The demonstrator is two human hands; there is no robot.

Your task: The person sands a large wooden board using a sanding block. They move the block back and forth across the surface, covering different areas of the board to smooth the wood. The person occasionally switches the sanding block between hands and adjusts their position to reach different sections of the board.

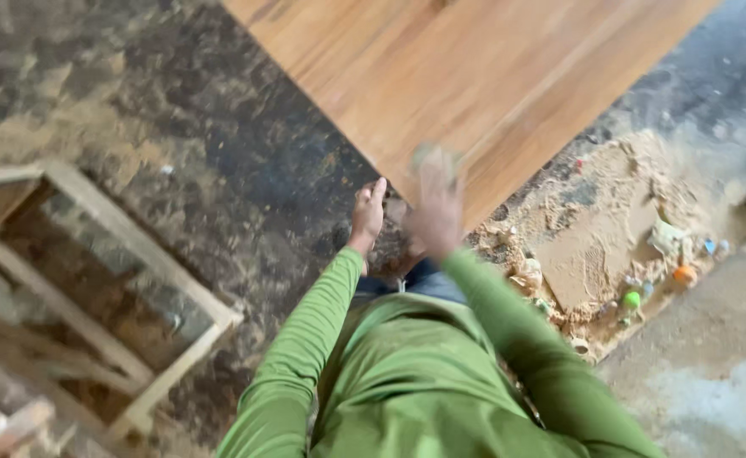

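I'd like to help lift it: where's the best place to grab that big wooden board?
Probably by the near corner edge of the wooden board, from below, on the side where the person stands. Its flat top offers no handle, and that corner juts free over the floor. The left hand hangs just under it; the blurred right hand is already on top.

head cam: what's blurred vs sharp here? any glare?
Head view: the right hand is motion-blurred on the wooden board, whatever it grips unreadable; the left hand is sharper, at the board's edge. The wooden frame at left is soft and smeared. Lighting is flat daylight, no glare; sawdust pile looks washed out.
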